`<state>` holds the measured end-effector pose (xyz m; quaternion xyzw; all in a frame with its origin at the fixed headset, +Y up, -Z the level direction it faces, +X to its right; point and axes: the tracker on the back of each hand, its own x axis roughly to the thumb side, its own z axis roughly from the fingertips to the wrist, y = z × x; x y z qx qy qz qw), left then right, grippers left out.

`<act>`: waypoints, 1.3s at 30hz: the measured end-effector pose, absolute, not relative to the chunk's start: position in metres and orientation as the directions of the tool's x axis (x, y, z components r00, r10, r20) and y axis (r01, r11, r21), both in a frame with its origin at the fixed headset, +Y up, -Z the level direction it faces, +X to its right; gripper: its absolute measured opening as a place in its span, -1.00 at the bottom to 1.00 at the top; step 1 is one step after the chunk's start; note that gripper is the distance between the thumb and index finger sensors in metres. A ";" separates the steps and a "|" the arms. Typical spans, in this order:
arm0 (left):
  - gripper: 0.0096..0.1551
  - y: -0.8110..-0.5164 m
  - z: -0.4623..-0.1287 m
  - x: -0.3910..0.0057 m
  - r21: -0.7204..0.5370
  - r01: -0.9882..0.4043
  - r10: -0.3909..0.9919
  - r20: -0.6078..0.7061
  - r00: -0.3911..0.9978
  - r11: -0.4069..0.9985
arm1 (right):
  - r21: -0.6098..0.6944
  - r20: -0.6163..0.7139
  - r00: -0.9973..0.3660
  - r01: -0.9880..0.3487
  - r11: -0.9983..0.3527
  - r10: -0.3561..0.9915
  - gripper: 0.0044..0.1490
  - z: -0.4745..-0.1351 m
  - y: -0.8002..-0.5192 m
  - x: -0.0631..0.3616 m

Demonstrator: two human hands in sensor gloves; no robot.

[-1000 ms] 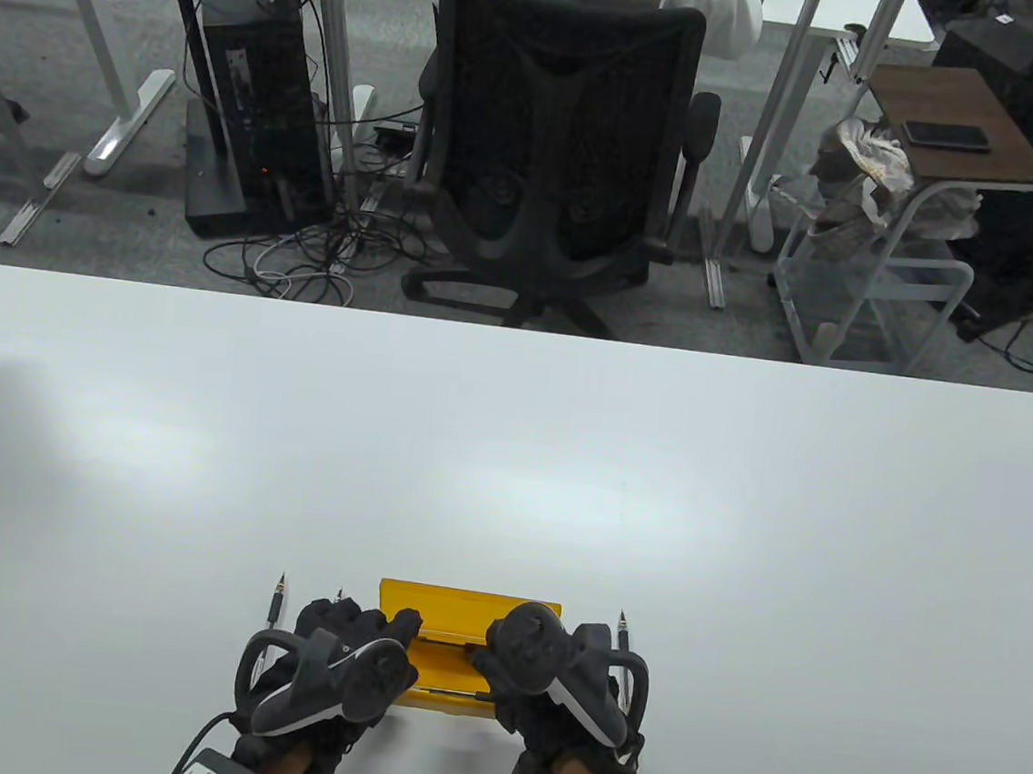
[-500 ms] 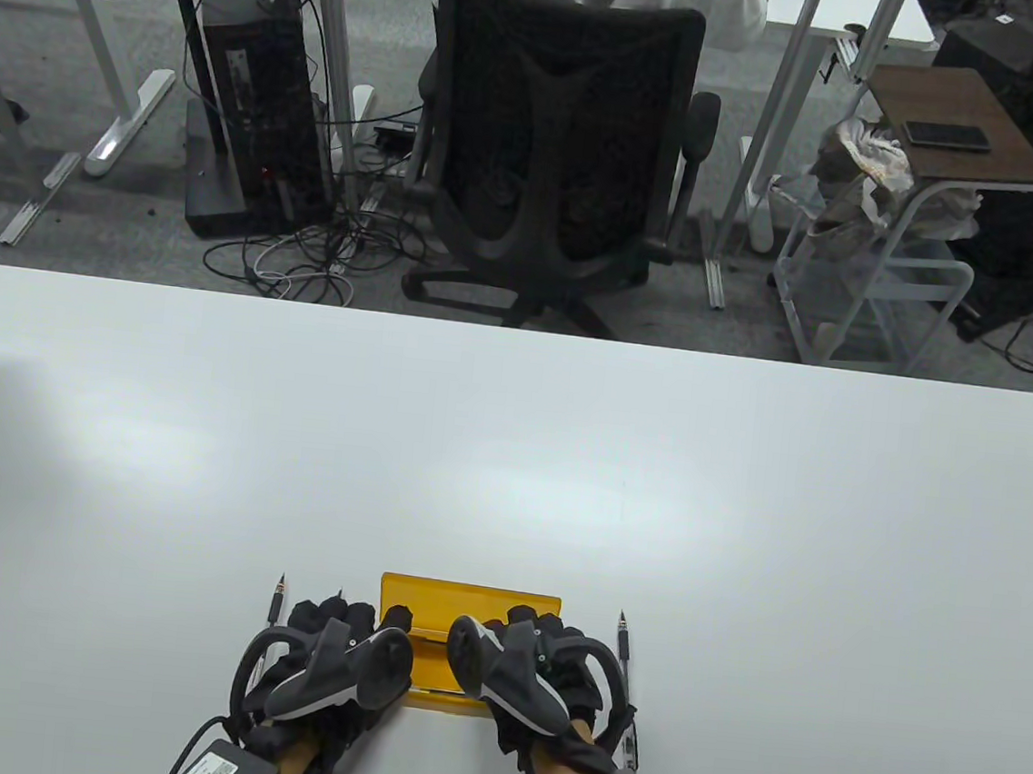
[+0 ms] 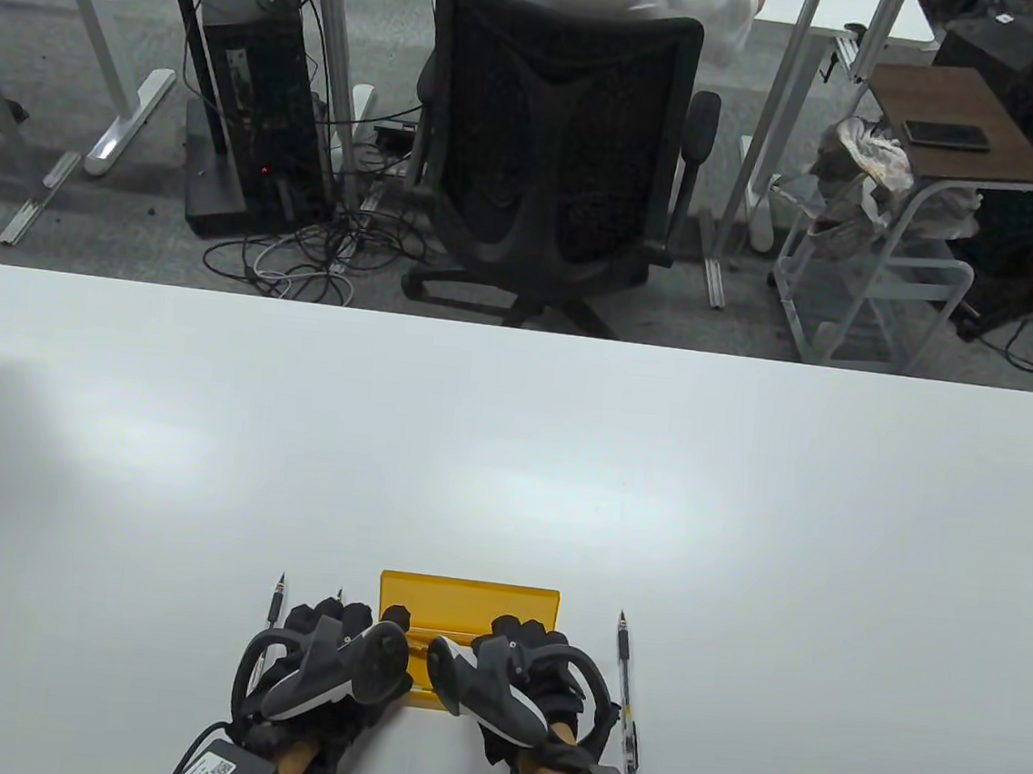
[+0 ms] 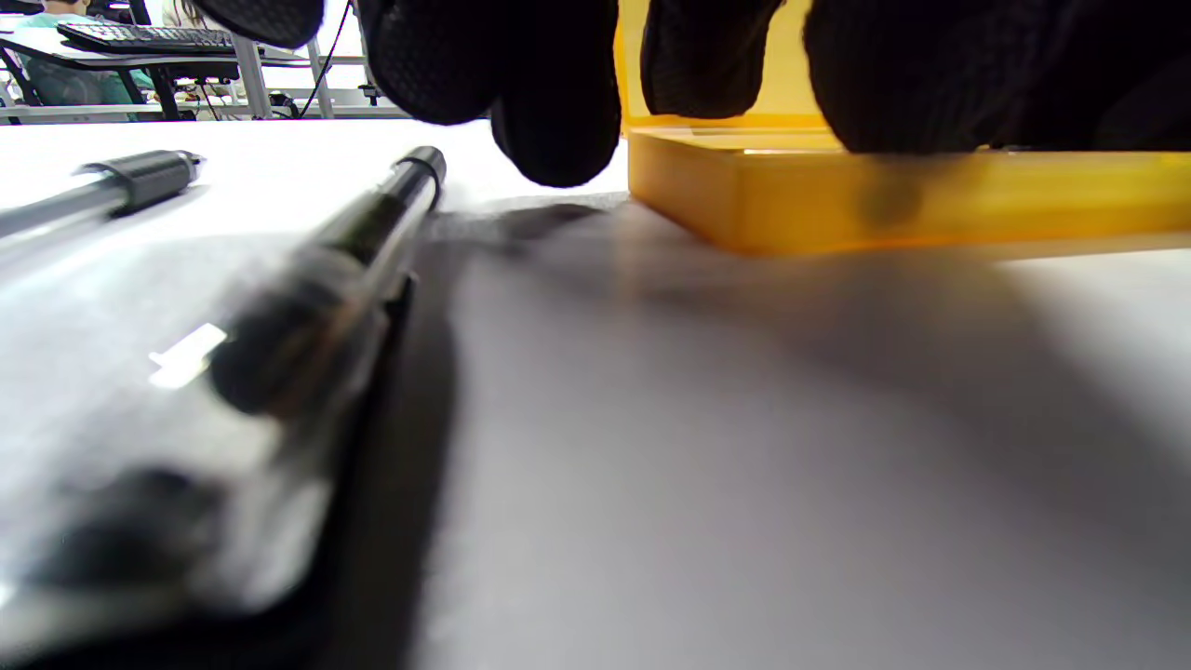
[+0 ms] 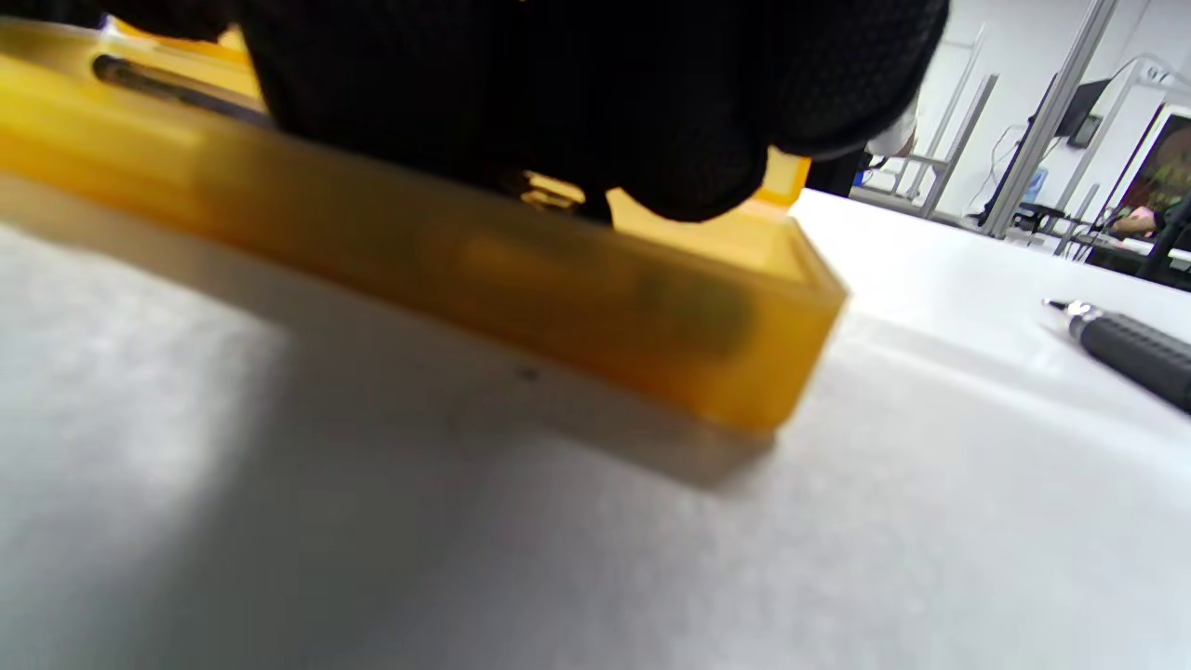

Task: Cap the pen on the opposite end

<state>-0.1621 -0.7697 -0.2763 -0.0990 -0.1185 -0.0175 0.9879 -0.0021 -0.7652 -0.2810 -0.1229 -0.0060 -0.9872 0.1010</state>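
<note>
- A thin black pen (image 5: 167,84) lies inside the open translucent yellow plastic case (image 3: 469,600), its long axis left to right across the front.
- Both the gloved left hand (image 3: 336,653) and gloved right hand (image 3: 517,670) reach into the case; whether either grips the pen I cannot tell.
- The right hand looks nearer the pen.

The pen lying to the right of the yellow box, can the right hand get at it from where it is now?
Probably yes: the pen lies in the open just beside the right hand, with nothing between them.
</note>
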 end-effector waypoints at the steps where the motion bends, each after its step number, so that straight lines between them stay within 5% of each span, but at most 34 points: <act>1: -0.13 -0.770 -0.276 -0.162 -0.190 0.058 -0.012 0.238 0.971 0.980 | -0.003 0.253 -0.945 0.216 -0.976 -0.209 -0.49 -0.281 -0.766 -0.002; 8: -0.13 -0.771 -0.277 -0.164 -0.184 0.008 0.034 0.222 0.974 0.983 | 0.084 0.213 -0.953 0.238 -0.968 -0.216 -0.47 -0.283 -0.747 0.015; 13: -0.15 -0.763 -0.276 -0.170 -0.158 -0.063 0.099 0.227 0.969 0.985 | 0.055 0.136 -0.989 -0.049 -0.997 0.056 -0.47 -0.283 -0.720 0.039; 19: -0.30 -0.734 -0.264 -0.198 -0.089 -0.520 0.526 0.209 0.824 0.849 | 0.141 0.139 -0.833 -0.519 -0.843 0.536 -0.47 -0.279 -0.708 0.057; 23: -0.24 -0.732 -0.252 -0.211 -0.131 -0.909 0.917 0.105 0.385 0.396 | 0.294 0.192 -0.729 -0.596 -0.747 0.657 -0.47 -0.274 -0.708 0.040; 27: -0.21 -0.732 -0.250 -0.209 -0.187 -0.964 0.982 0.058 0.182 0.190 | 0.345 0.255 -0.733 -0.541 -0.767 0.631 -0.46 -0.266 -0.707 0.020; 31: -0.44 -0.732 -0.249 -0.212 -0.160 -0.968 0.980 0.069 0.185 0.194 | 0.399 0.221 -0.681 -0.590 -0.702 0.698 -0.46 -0.266 -0.710 0.018; 39: -0.45 -0.723 -0.249 -0.217 -0.097 -0.980 0.975 0.156 0.158 0.174 | 0.508 0.060 -0.476 -0.742 -0.437 0.877 -0.40 -0.273 -0.716 0.022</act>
